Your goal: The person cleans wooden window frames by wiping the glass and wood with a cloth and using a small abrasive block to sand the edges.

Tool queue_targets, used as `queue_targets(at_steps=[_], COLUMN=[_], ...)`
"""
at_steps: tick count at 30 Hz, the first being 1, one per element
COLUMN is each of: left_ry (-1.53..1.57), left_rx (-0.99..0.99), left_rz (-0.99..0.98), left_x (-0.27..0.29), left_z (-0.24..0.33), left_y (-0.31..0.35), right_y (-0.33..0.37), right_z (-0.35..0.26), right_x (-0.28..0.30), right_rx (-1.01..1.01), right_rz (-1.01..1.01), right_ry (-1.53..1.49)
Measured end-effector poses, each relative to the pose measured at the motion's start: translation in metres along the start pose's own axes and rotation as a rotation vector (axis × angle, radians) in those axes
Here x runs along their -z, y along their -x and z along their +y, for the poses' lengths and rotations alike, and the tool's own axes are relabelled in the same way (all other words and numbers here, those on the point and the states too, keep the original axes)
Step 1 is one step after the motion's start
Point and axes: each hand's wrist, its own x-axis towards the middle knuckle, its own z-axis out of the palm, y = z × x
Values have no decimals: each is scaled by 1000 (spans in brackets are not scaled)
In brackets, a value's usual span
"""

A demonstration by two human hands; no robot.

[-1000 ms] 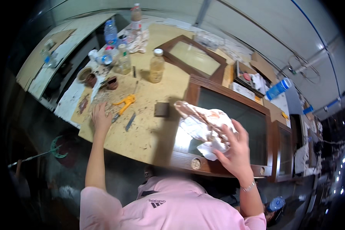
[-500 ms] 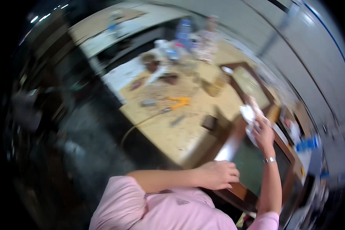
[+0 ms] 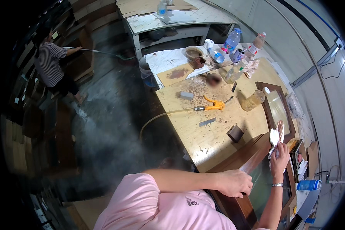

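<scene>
A dark brown wooden frame with a glass pane (image 3: 260, 182) leans against the table's near right end, close to my body. My left hand (image 3: 234, 182) is closed over its near edge, fingers curled and partly hidden. In my right hand (image 3: 280, 159) is a crumpled white cloth (image 3: 274, 140) with brown stains, pinched above the frame's far right part. Beyond the cloth lies a second brown frame with a pale panel (image 3: 278, 105). On the table (image 3: 176, 126) near my hands sits a small dark brown block (image 3: 235, 133).
An orange air blow gun (image 3: 214, 105) with a hose, a grey block (image 3: 186, 95), a metal strip (image 3: 207, 122) and a bottle of yellowish liquid (image 3: 255, 99) lie or stand about the table. Several bottles and bowls stand behind. A person (image 3: 53, 63) holds a long pole at left.
My view has turned, so the table and both hands appear farther right and the person at left shows clearly. Both hands keep their holds on the cloth and frame.
</scene>
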Motion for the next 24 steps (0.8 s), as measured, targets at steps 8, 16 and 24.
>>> queue_targets(at_steps=[8,16,24], left_ry=[-10,8,261], left_rx=[0,14,333], left_rz=[-2,-64,109], left_x=[5,9,30], left_z=[3,6,27], left_y=[9,-5,-28], right_y=[72,124,118], right_z=[-57,-75,-75], right_x=[50,93,104], right_rx=[-10,-387,-866], right_rz=[-61,233,621], right_ry=[-162,-557,-1459])
